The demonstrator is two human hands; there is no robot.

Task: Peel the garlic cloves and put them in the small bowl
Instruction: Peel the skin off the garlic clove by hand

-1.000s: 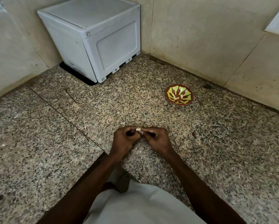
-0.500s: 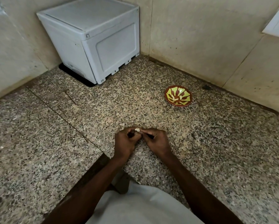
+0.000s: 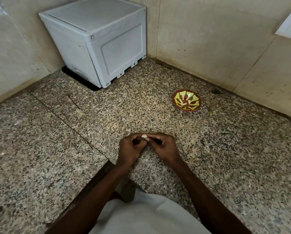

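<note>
— Where's the garlic clove (image 3: 144, 136)?
— Pinched between both sets of fingertips, well short of the small bowl (image 3: 186, 100), nearer the body and to its left. Pale, cream-white, small and lumpy; only a nub showing above the fingers (too tiny to tell how much skin is on it).

— And the hands?
— Left hand (image 3: 129, 150) curled tight, thumb and forefinger gripping the clove from its side. Right hand (image 3: 165, 147) likewise curled, fingertips meeting the left's on the same clove. Knuckles touching, both held just above the speckled granite counter (image 3: 225, 157).

— The bowl itself?
— Sitting on the counter close to the beige wall (image 3: 208, 39), upright. Red-brown rim, yellow-green streaks inside, with a few pale pieces lying in it (peeled cloves or pattern, hard to say).

— Anything else nearby?
— Grey plastic box (image 3: 97, 39) far left of the bowl, tucked into the corner.
</note>
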